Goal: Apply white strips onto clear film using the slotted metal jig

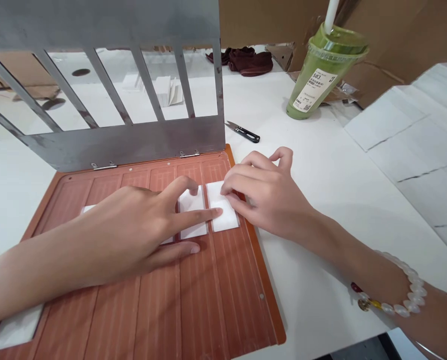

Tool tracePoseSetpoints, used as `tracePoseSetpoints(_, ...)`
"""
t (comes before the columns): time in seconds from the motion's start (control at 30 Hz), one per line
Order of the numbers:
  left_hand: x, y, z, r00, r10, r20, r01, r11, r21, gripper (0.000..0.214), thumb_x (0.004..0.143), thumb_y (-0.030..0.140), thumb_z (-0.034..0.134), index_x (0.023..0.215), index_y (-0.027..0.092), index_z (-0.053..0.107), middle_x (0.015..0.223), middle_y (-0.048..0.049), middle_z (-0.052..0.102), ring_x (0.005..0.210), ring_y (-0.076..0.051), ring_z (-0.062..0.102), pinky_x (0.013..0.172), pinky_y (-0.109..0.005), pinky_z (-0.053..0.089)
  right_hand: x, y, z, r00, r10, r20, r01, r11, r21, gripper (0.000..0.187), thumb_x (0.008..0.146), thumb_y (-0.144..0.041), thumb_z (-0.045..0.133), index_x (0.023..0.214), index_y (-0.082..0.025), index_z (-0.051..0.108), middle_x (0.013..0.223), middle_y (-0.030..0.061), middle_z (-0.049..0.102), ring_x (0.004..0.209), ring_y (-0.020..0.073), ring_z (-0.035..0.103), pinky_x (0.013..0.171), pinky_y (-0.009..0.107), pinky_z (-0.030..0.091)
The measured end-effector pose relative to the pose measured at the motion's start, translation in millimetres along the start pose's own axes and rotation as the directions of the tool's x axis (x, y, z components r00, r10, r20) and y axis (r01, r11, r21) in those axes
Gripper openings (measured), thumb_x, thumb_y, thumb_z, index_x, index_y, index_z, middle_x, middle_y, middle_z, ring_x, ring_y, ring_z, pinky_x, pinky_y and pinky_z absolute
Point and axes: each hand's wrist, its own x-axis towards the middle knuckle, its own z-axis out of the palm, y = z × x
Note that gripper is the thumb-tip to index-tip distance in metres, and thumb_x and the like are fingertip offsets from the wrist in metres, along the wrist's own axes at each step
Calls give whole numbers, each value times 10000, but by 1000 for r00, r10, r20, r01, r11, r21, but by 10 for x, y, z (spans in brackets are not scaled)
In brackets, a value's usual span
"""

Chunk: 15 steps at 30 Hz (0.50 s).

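A reddish-brown grooved board (196,295) lies on the table, with white rectangular pieces set between its ridges. My left hand (144,225) reaches across it with fingers apart, the index fingertip resting on the rightmost white piece (225,221). Beside that, a second white piece (193,202) is partly covered by the same hand. My right hand (272,195) is bent over the board's right edge. Its thumb and index tips come together at the rightmost piece's upper right; what they pinch is too small to make out. Another white piece (15,330) shows under my left forearm.
A grey slotted metal frame (140,140) stands upright, hinged to the board's back edge. Black thread snips (244,131) lie behind my right hand. A green drink cup (321,70) with a straw, dark cloth (249,61), white stacks (166,91) and marked white sheets (418,135) surround the board.
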Motion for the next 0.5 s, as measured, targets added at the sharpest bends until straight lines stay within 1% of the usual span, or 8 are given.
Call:
tracePoseSetpoints(0.1, 5, 1, -1, 1000, -1, -13, 0, 999, -46, 462, 936, 505, 337, 1392, 436, 375, 1279, -71, 472, 497, -88, 420, 528, -275, 359, -41, -23, -26, 997, -61, 48, 66, 991, -117, 278, 902, -61, 388, 753, -211, 568, 800, -29, 652, 876, 210, 526, 779, 419, 221)
tracePoseSetpoints(0.17, 13, 1, -4, 1000, 10, -21, -12, 997, -72, 456, 932, 499, 356, 1383, 440, 387, 1419, -47, 393, 495, -83, 442, 550, -291, 374, -50, -39, -36, 994, -79, 71, 89, 983, -159, 306, 908, -51, 372, 724, -205, 562, 772, -18, 641, 864, 216, 520, 761, 420, 230)
tracePoseSetpoints(0.23, 20, 3, -11, 1000, 18, -8, -18, 996, -82, 453, 933, 479, 368, 1384, 435, 383, 1497, -27, 321, 517, -94, 488, 568, -304, 391, -47, -52, -45, 991, -82, 102, 100, 978, -183, 324, 910, -44, 362, 694, -202, 545, 752, -8, 626, 866, 222, 516, 748, 420, 245)
tracePoseSetpoints(0.33, 24, 10, -22, 1000, 26, 13, -25, 997, -80, 464, 937, 469, 363, 1398, 424, 359, 1524, -24, 293, 564, -128, 552, 574, -319, 412, -37, -67, -54, 986, -78, 146, 108, 972, -208, 339, 897, -18, 341, 664, -198, 509, 742, 2, 608, 860, 224, 509, 735, 422, 270)
tracePoseSetpoints(0.5, 19, 7, -1, 999, 32, 32, -31, 998, -55, 465, 942, 474, 341, 1404, 421, 351, 1524, -35, 294, 583, -143, 575, 581, -346, 445, -31, -76, -53, 982, -80, 173, 118, 969, -218, 357, 892, -1, 310, 637, -197, 466, 705, 12, 566, 853, 218, 498, 760, 440, 305)
